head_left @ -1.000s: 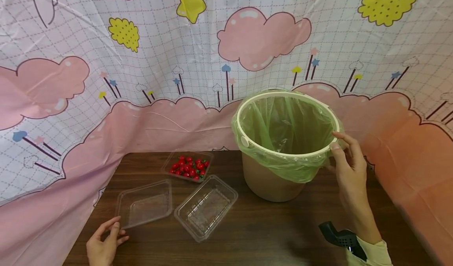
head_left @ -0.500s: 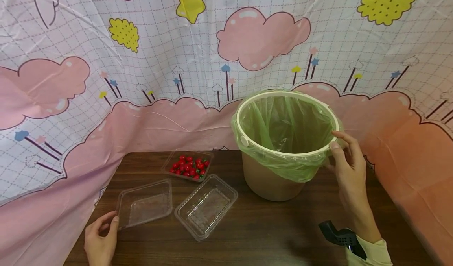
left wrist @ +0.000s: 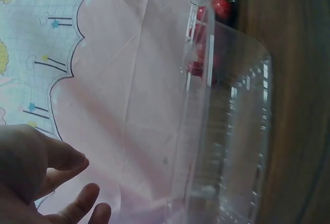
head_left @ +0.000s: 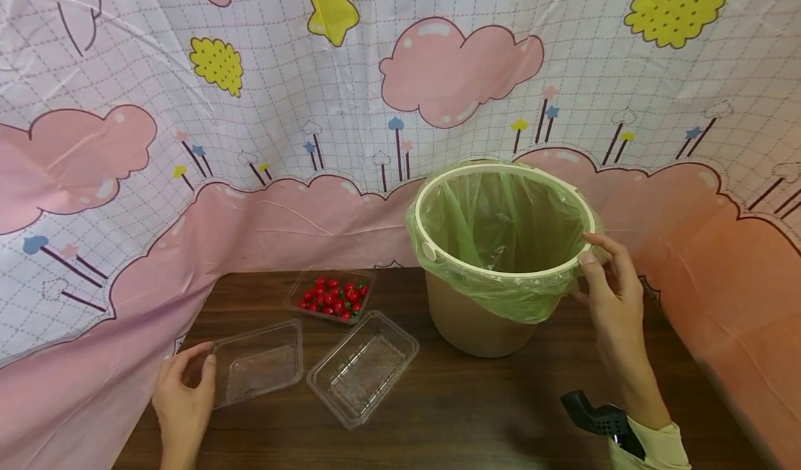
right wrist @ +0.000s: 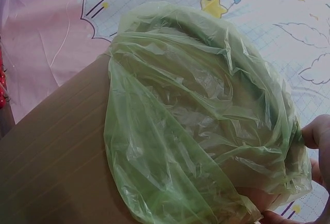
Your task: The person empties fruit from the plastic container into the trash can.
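Observation:
In the head view my right hand (head_left: 616,306) pinches the right side of the pale rim of a brown trash bin (head_left: 482,331). A thin green bag (head_left: 507,293) lines the bin and folds over its outside. In the right wrist view, fingertips press the bag (right wrist: 175,121) at the bin's edge. My left hand (head_left: 184,397), thumb and fingers apart, is beside the left end of a clear plastic tray (head_left: 263,369). The left wrist view shows nothing between its loosely bent fingers, with the clear tray (left wrist: 242,146) off to their right.
A second clear tray (head_left: 369,373) lies between the first one and the bin. Behind them, another clear tray (head_left: 370,293) holds several small red fruits (head_left: 332,297) with green stems. A patterned cloth (head_left: 300,227) borders the dark wooden table (head_left: 463,414).
My left hand has moved up along the left end of the clear tray, away from the table's front. The right hand keeps its place at the bin's rim. The head view shifted slightly.

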`<state>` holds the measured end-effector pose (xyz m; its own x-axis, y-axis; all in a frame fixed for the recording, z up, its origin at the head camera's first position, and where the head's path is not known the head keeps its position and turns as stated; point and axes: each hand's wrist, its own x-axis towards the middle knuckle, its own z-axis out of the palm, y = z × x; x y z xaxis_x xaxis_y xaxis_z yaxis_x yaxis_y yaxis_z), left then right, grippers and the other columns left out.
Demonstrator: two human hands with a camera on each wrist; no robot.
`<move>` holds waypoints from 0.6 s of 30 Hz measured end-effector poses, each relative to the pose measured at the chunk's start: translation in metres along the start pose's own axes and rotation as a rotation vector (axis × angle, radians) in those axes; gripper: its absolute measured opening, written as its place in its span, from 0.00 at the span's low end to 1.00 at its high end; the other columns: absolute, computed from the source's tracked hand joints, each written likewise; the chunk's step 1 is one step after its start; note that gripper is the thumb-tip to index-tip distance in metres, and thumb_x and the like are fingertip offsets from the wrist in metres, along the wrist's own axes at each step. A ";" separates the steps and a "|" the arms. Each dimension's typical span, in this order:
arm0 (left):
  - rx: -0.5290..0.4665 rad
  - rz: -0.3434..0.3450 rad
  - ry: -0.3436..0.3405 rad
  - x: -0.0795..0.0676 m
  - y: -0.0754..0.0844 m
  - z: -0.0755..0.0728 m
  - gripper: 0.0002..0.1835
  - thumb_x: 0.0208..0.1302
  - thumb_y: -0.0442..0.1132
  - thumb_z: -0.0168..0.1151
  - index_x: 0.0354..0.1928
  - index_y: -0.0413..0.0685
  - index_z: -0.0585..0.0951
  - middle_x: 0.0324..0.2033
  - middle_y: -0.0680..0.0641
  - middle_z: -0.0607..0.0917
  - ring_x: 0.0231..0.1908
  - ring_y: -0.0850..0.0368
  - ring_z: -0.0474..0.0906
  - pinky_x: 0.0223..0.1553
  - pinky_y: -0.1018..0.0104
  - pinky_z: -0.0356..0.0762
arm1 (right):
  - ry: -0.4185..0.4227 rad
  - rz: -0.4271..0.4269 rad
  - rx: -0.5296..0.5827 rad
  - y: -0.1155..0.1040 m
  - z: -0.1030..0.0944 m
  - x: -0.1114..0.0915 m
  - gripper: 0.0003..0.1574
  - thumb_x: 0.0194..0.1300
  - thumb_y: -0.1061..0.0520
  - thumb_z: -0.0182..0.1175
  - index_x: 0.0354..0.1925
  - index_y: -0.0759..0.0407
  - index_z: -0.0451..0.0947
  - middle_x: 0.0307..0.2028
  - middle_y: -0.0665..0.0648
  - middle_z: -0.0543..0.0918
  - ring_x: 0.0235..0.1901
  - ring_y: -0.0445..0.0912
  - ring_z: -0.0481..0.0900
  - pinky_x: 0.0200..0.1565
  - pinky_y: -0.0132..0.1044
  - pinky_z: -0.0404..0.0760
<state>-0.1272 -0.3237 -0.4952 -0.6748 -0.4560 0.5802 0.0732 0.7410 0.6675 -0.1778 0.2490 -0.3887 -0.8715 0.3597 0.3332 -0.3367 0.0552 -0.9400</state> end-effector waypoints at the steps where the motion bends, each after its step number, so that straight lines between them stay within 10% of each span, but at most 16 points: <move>1: -0.011 0.006 -0.006 0.002 0.002 0.001 0.11 0.62 0.26 0.67 0.46 0.38 0.88 0.40 0.39 0.83 0.41 0.68 0.71 0.39 0.76 0.64 | -0.002 -0.001 -0.001 0.000 0.000 0.000 0.25 0.78 0.53 0.57 0.69 0.54 0.73 0.45 0.56 0.75 0.45 0.44 0.77 0.38 0.27 0.84; 8: -0.068 0.018 -0.138 0.018 0.015 0.016 0.13 0.65 0.26 0.65 0.50 0.39 0.86 0.39 0.42 0.84 0.36 0.80 0.74 0.36 0.89 0.72 | 0.009 -0.006 0.000 -0.001 -0.001 0.001 0.24 0.78 0.54 0.57 0.69 0.55 0.74 0.44 0.56 0.75 0.44 0.44 0.77 0.37 0.28 0.85; 18: -0.247 -0.057 -0.462 0.045 0.029 0.031 0.16 0.74 0.33 0.62 0.60 0.39 0.81 0.48 0.41 0.83 0.41 0.72 0.81 0.40 0.81 0.76 | -0.009 -0.012 -0.018 -0.002 -0.001 0.000 0.25 0.78 0.53 0.56 0.69 0.55 0.73 0.43 0.56 0.73 0.44 0.44 0.76 0.39 0.27 0.85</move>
<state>-0.1788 -0.3073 -0.4641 -0.9321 -0.1860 0.3109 0.1603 0.5579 0.8143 -0.1772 0.2494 -0.3872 -0.8707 0.3505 0.3450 -0.3406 0.0763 -0.9371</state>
